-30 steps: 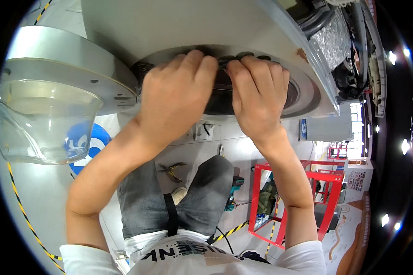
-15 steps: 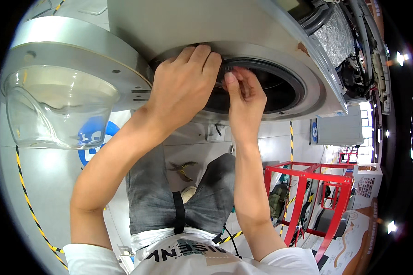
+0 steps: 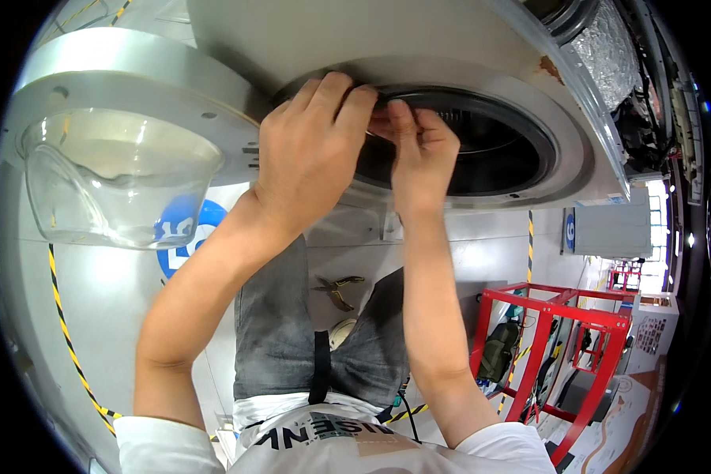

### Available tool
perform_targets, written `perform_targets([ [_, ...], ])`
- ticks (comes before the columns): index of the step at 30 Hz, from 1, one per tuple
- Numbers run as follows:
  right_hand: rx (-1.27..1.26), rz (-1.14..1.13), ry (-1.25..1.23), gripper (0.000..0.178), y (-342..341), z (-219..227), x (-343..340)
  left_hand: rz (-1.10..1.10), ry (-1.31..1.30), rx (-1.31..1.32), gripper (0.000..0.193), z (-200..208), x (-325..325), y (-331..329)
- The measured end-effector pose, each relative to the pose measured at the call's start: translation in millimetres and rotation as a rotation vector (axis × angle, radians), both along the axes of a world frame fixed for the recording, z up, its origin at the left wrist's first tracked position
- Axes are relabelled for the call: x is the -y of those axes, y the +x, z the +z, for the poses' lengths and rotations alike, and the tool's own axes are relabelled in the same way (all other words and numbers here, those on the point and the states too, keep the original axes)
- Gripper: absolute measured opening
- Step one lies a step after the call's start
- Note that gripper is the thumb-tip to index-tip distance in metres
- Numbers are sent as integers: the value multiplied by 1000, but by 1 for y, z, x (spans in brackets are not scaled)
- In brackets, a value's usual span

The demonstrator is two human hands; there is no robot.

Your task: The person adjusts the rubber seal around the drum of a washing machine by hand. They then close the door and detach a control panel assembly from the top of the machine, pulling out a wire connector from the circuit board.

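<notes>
Left hand (image 3: 312,150): fingers curled at upper-left edge of rubber door gasket (image 3: 521,125), which rings the washing machine (image 3: 466,55) opening. Right hand (image 3: 424,162) alongside, fingers bent near thumb; cannot tell what either grips.

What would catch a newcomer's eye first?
Probably the bare left hand and bare right hand, together at the round black rubbery ring in a grey metal machine. Left of them, a clear glass bowl bulges from the open grey door. A red metal frame stands lower right.
</notes>
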State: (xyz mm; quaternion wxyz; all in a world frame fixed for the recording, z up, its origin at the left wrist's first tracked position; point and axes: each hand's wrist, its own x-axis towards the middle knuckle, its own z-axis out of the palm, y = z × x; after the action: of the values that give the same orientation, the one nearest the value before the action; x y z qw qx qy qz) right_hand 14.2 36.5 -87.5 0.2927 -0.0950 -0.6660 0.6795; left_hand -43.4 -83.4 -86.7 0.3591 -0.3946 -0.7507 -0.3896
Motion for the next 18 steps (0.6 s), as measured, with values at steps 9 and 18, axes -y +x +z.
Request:
perform_targets([
  [9,77,113,160,12,-1,1,-13,-76,-104,114,12,1,10,-4],
  [18,96,-6,165,11,-6,8,-1,49,-111,88,12,-3,2,-1],
])
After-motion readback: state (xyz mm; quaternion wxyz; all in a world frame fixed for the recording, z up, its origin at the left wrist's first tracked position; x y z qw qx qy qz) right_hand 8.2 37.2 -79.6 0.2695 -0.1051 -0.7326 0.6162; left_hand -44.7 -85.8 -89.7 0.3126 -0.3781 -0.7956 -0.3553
